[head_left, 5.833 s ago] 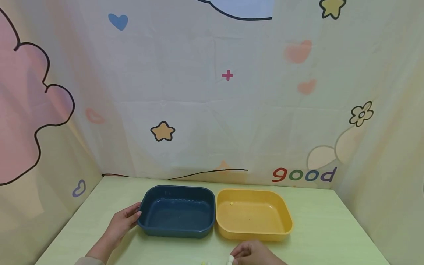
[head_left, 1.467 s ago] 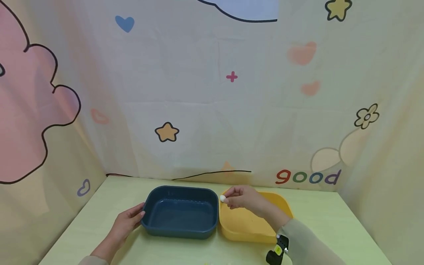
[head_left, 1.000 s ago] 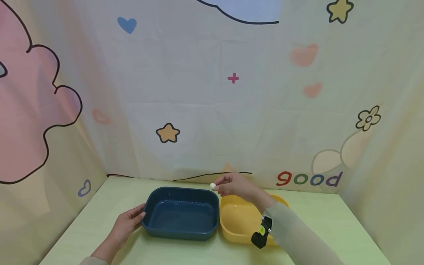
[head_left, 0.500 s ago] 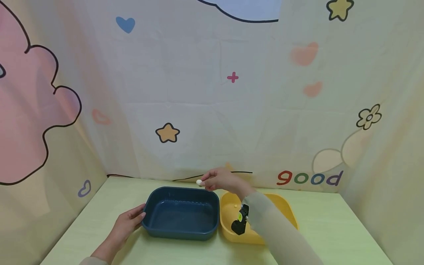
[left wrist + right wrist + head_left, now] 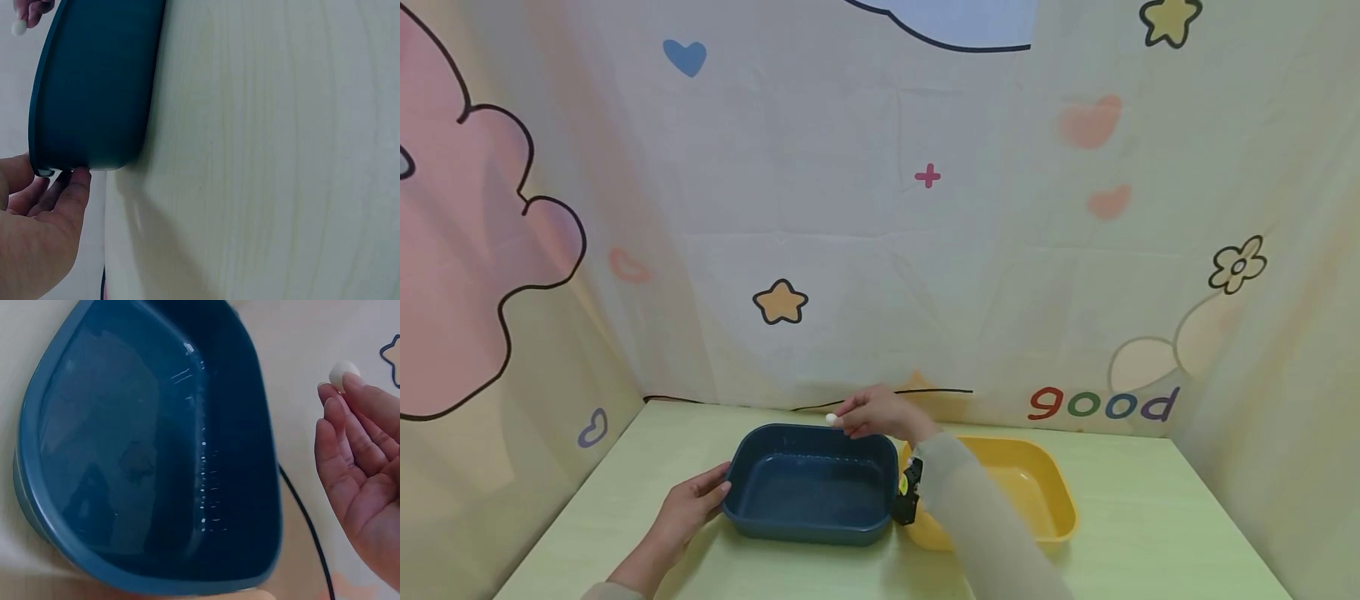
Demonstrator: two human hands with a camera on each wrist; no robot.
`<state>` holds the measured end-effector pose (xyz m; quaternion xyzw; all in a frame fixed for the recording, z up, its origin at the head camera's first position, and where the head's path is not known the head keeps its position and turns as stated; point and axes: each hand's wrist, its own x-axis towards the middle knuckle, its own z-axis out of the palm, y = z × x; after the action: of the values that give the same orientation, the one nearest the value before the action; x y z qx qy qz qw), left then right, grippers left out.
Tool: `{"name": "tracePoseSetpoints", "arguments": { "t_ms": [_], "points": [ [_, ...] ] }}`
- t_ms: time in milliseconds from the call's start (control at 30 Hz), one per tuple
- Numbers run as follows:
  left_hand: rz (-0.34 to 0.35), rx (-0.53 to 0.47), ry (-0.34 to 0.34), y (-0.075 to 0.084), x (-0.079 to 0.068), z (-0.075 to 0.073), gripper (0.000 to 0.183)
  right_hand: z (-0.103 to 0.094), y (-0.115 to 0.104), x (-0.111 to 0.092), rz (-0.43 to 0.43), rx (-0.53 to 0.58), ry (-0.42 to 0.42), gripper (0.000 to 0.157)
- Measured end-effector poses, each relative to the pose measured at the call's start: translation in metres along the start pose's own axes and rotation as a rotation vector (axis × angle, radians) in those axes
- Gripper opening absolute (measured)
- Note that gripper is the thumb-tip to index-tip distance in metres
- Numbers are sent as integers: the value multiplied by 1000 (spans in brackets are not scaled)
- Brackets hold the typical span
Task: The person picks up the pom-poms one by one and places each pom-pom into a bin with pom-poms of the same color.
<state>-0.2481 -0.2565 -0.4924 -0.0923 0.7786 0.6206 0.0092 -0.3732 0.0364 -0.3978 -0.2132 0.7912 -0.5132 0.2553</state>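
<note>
Pinching a white ball (image 5: pixel 342 371), right hand (image 5: pixel 877 412) hung near far rim of navy tub (image 5: pixel 811 492), left hand (image 5: pixel 692 502) gripped its left end

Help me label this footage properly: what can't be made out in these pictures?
Head view: part of the inside of the yellow tub, behind the right sleeve and black wrist device.
Left wrist view: the inside of the blue tub, behind its outer wall.
Right wrist view: part of the white piece, covered by the right hand; that hand itself, cut off by the right edge.
</note>
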Motion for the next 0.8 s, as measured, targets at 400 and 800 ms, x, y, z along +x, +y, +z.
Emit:
{"name": "tracePoseSetpoints", "arguments": {
  "t_ms": [400,800],
  "points": [
    [16,14,-2,1,-1,-1,47,18,14,13,56,48,31,25],
    [13,24,1,-2,-1,-2,46,27,29,21,111,27,58,23]
  ]
}}
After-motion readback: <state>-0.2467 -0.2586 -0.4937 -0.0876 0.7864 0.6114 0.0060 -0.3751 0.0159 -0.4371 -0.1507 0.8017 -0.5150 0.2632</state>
